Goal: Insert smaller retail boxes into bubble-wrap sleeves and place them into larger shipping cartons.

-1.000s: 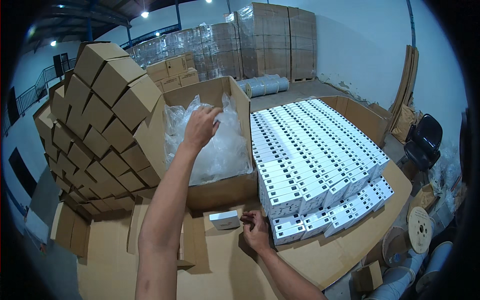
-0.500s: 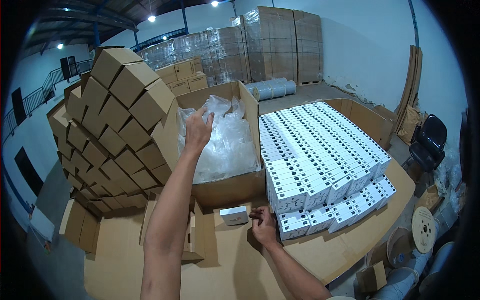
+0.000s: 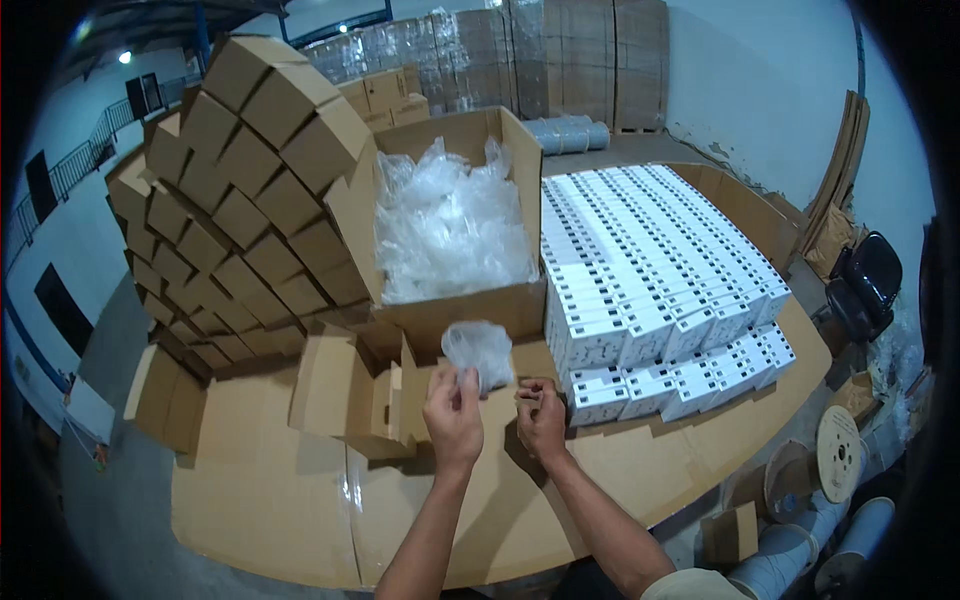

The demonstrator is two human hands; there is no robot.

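Bagging step: left hand (image 3: 453, 412) pinching crumpled clear plastic bag (image 3: 480, 350), right hand (image 3: 541, 420) grip curled shut, contents unclear; next calls for opening bag mouth above cardboard-covered tabletop (image 3: 280, 500)

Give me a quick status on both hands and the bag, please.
Left hand pinching crumpled clear plastic bag. Right hand beside it, grip contents unclear. Open brown cardboard box of bags right behind; nothing blocking.

— Left hand (image 3: 452, 415) up front, pinching a clear plastic bag (image 3: 479, 352) just above the cardboard table (image 3: 270, 500).
— Right hand (image 3: 541, 418) close beside, fingers curled, contents hidden.
— Farther back, open carton (image 3: 470, 310) heaped with clear bags.
— White boxes (image 3: 650, 270) stacked right; folded brown cartons (image 3: 240, 200) piled left.
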